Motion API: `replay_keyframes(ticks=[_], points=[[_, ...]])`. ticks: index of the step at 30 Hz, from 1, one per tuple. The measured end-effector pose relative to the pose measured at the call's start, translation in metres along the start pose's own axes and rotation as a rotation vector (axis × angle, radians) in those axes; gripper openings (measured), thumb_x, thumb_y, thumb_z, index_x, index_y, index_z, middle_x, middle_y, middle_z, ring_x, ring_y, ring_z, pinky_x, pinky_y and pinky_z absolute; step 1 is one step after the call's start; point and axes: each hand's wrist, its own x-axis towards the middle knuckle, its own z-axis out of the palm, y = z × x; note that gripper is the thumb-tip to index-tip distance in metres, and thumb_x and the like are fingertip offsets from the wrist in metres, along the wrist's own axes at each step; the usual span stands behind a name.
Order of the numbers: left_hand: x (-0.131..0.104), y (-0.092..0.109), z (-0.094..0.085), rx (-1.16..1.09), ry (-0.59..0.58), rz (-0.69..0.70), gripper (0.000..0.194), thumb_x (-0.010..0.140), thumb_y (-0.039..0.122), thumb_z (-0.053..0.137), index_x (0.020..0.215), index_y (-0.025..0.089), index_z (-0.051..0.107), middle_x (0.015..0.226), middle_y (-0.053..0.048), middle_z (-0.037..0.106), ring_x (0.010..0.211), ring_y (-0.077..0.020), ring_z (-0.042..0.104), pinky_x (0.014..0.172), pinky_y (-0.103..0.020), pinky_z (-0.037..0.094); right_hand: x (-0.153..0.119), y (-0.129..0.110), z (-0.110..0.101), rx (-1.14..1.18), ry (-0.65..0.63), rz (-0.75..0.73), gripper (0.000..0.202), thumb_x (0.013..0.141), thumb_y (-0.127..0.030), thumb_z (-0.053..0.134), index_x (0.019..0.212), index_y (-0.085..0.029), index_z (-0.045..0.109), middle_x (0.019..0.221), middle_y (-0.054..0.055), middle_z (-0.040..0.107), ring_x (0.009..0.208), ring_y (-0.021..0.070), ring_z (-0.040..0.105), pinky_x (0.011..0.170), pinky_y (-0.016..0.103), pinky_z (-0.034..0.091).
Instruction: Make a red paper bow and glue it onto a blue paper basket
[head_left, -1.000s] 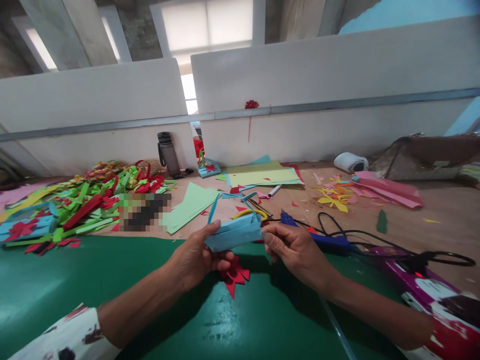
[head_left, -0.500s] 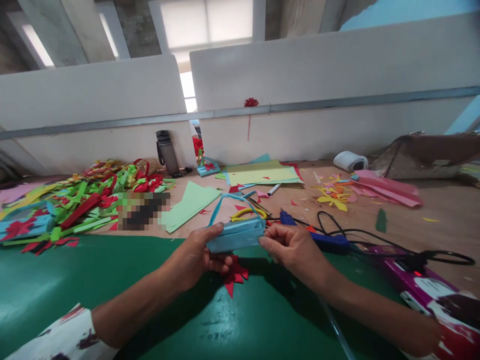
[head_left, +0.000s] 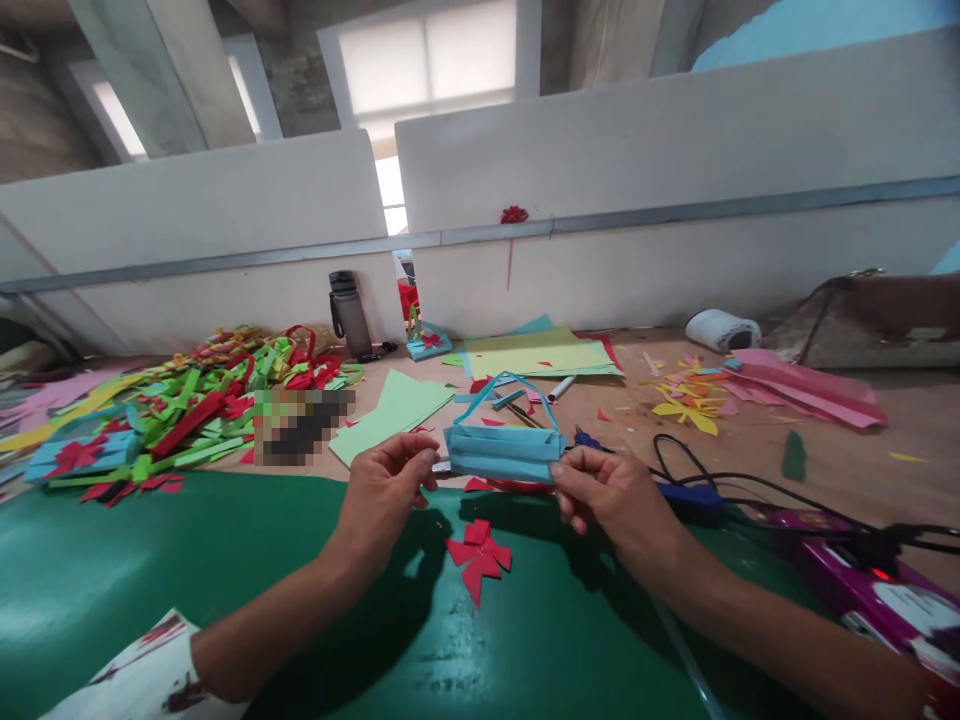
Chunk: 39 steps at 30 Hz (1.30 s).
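One blue bag (head_left: 502,453) is pinched by the right fingers (head_left: 577,482), its long axis aimed at the nearby left fingers (head_left: 418,468), whose closure is unclear.

The bow (head_left: 481,553) lies before the bag (head_left: 499,464), the bottle (head_left: 350,320) behind, leftward.

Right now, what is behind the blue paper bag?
Through the handle of the blue paper bag, a red scrap and a slim blue item show on the tabletop. Its body covers whatever lies directly behind.
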Motion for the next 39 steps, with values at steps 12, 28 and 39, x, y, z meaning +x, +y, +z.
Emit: replay_keyframes(ticks=[12,28,39], points=[[-0.003,-0.002,0.006,0.067,0.0,0.0,0.043,0.067,0.036,0.065,0.1,0.008,0.066,0.06,0.001,0.059,0.052,-0.01,0.046,0.045,-0.019,0.037,-0.003,-0.006,0.003,-0.012,0.01,-0.011,0.033,0.067,-0.046,0.064,0.057,-0.019,0.049,0.045,-0.003,0.055,0.038,0.0077,0.045,0.044,0.022,0.032],[0.008,-0.011,0.0,-0.095,-0.021,-0.05,0.035,0.063,0.039,0.073,0.079,0.016,0.052,0.065,0.001,0.059,0.06,-0.0101,0.054,0.045,-0.015,0.038,0.003,0.006,0.002,0.182,-0.125,0.177,0.03,0.061,-0.038,0.071,0.058,-0.019,0.047,0.041,-0.007,0.048,0.034,0.0049,0.037,0.045,0.022,0.032],[0.005,-0.009,-0.002,-0.1,-0.073,-0.062,0.026,0.059,0.031,0.075,0.072,0.013,0.062,0.071,-0.002,0.063,0.063,-0.0121,0.057,0.059,-0.023,0.048,0.002,0.005,0.002,0.239,-0.105,0.158,0.036,0.062,-0.046,0.072,0.061,-0.019,0.049,0.042,-0.008,0.047,0.035,0.0051,0.037,0.051,0.025,0.038]])
